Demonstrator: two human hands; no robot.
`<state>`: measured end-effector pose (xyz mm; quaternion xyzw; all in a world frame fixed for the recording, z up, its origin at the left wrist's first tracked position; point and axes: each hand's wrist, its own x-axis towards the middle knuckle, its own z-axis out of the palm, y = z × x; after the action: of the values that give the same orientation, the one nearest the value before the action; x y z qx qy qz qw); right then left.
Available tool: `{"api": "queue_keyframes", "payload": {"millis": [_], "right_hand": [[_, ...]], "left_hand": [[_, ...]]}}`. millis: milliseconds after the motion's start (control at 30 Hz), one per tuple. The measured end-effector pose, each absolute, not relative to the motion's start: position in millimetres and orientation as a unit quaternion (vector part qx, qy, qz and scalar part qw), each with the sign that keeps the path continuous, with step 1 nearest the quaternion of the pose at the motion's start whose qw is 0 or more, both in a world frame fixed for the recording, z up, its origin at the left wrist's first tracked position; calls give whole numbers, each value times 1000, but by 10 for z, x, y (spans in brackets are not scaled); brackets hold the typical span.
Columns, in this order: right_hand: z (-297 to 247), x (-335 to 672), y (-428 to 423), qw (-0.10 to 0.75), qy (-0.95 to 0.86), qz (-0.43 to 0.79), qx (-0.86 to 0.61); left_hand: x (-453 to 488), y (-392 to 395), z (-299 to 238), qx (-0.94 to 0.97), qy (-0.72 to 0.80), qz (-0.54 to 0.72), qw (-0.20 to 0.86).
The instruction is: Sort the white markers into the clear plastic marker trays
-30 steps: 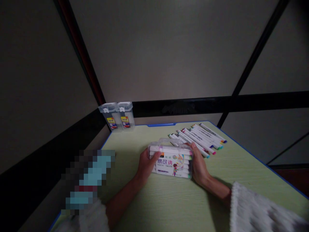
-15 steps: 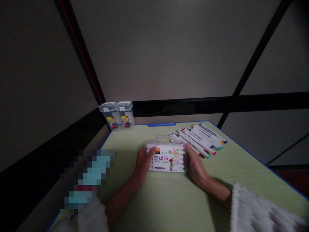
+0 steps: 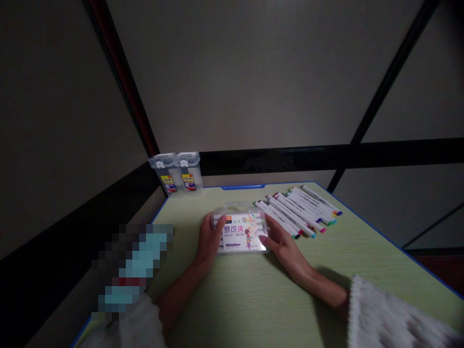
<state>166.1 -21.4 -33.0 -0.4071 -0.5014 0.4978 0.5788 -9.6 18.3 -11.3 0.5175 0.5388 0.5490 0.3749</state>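
A clear plastic marker case [image 3: 239,233] with a printed label is held between my two hands, its handle at the far side. White markers show through its lid. My left hand [image 3: 209,241] grips the left end, thumb lying on the front. At the right end, my right hand [image 3: 286,246] is closed around the edge with its thumb pressed on the lower right of the front. The fingers behind the case are hidden. Just beyond my right hand, several loose white markers [image 3: 300,210] with coloured ends lie side by side on the table [image 3: 232,299].
Two clear lidded containers [image 3: 189,176] with yellow labels stand at the table's back left corner. A blue handle [image 3: 243,187] sits on the back edge. A pixelated area [image 3: 141,266] covers something at the left edge. Dark-framed panels [image 3: 253,87] rise behind the table.
The marker case has moved left and slightly away from me with both hands on it. My right thumb has shifted from the case's upper right edge down onto its front.
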Motion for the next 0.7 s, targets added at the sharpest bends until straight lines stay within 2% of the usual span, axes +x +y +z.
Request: {"api": "queue_keyframes", "payload": {"millis": [500, 700], "right_hand": [[-403, 1680, -174, 527, -559, 499, -402], [-389, 1675, -173, 516, -575, 510, -379]], "left_hand": [[-174, 293, -170, 511, 598, 493, 371], [-211, 315, -179, 537, 617, 467, 337]]}}
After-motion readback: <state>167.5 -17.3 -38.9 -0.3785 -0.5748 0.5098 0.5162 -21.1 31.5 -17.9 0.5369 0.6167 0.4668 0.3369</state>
